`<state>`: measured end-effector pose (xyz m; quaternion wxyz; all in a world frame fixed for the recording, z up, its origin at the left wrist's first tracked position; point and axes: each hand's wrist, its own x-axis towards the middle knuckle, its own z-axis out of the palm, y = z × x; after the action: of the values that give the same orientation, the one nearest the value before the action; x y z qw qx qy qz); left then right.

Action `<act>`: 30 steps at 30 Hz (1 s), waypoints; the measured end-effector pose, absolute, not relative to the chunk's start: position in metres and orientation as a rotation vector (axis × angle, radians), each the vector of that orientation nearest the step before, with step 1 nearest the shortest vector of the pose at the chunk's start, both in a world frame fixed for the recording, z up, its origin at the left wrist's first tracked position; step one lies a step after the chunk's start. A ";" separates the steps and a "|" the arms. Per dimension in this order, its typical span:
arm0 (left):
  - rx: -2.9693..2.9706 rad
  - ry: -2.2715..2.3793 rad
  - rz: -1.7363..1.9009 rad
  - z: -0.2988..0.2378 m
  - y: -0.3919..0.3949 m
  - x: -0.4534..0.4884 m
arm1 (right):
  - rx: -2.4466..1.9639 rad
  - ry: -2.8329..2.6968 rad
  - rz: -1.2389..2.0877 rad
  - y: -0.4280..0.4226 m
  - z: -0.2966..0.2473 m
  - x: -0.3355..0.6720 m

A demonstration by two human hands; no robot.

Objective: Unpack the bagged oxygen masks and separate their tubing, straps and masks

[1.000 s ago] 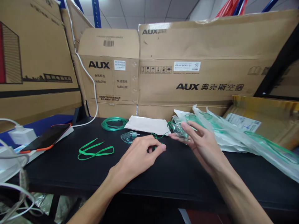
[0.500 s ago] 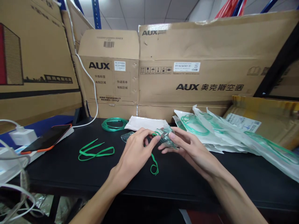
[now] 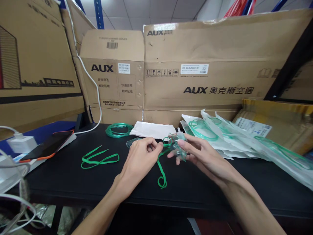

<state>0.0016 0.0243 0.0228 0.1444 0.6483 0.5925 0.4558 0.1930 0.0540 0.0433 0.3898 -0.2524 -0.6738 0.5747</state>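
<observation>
My right hand (image 3: 204,151) holds a clear, green-tinted oxygen mask (image 3: 179,148) between thumb and fingers above the black table. Thumb and forefinger of my left hand (image 3: 143,158) are pinched on a green elastic strap (image 3: 160,168) at the mask's left side. The strap loops near the mask's edge, and its tail hangs down to a curl. Partly behind my left hand lies another clear plastic piece (image 3: 131,142). A second green strap (image 3: 104,160) rests folded on the table to the left.
Coiled green tubing (image 3: 118,130) and a white packet (image 3: 153,128) lie at the back. Bagged mask sets (image 3: 220,133) are piled on the right. A phone (image 3: 47,147), white chargers (image 3: 22,143) and cables occupy the left. Cardboard boxes (image 3: 195,49) wall off the rear.
My left hand has drawn slightly left from the mask, leaving a strap loop visible between them. The mask has turned in my right hand, and the strap's tail sits a little lower.
</observation>
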 end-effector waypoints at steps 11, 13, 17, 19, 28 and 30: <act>2.058 1.493 1.598 0.013 0.027 0.001 | -0.594 -1.755 1.529 0.052 0.045 0.192; 2.082 1.498 1.587 0.014 0.026 0.002 | -0.581 -1.736 1.536 0.052 0.044 0.192; 2.130 1.528 1.481 0.019 0.023 0.004 | -0.591 -1.706 1.534 0.052 0.044 0.192; 2.134 1.529 1.454 0.021 0.022 0.004 | -0.601 -1.704 1.522 0.052 0.044 0.193; 2.196 1.507 1.342 0.017 0.022 0.002 | -0.586 -1.760 1.491 0.053 0.045 0.198; 2.205 1.492 1.328 0.017 0.022 0.002 | -0.629 -1.714 1.448 0.056 0.047 0.204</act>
<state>0.0021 0.0217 0.0174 0.0828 0.7386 0.4998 0.4448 0.2039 0.0558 0.0471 0.3944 -0.2479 -0.6759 0.5711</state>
